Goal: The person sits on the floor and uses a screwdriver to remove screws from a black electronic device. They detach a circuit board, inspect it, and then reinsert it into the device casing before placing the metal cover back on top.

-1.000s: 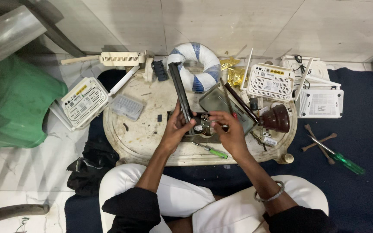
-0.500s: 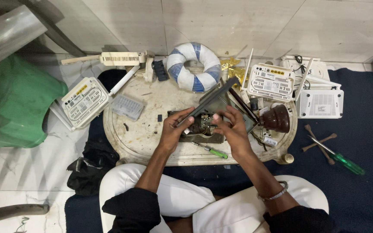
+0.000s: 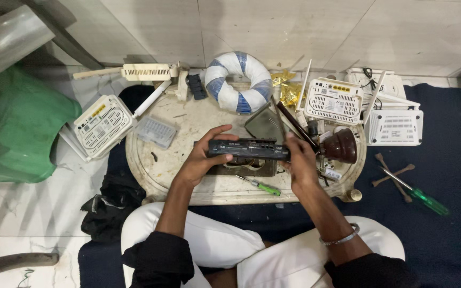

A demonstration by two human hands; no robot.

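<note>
A flat black electronic box (image 3: 249, 149) is held level above a low round cream table (image 3: 188, 184), its port side facing me. My left hand (image 3: 203, 158) grips its left end. My right hand (image 3: 299, 160) grips its right end. Thin black antennas (image 3: 294, 120) stick up and back from the right end. Under the box, on the table, lies a dark opened circuit board or case part, mostly hidden. A small green-handled screwdriver (image 3: 260, 185) lies on the table just below my hands.
White routers (image 3: 101, 126) (image 3: 333, 100) (image 3: 396, 127) lie left and right. A blue-and-white tape roll (image 3: 238, 81), a clear small-parts box (image 3: 156, 131) and a brown dome-shaped object (image 3: 341, 145) sit on the table. A green screwdriver (image 3: 417, 193) lies on the blue mat; a green bag (image 3: 14, 130) sits at left.
The black box has swung from standing on end, through a slant, down to level between my hands. My hands have spread apart to its two ends.
</note>
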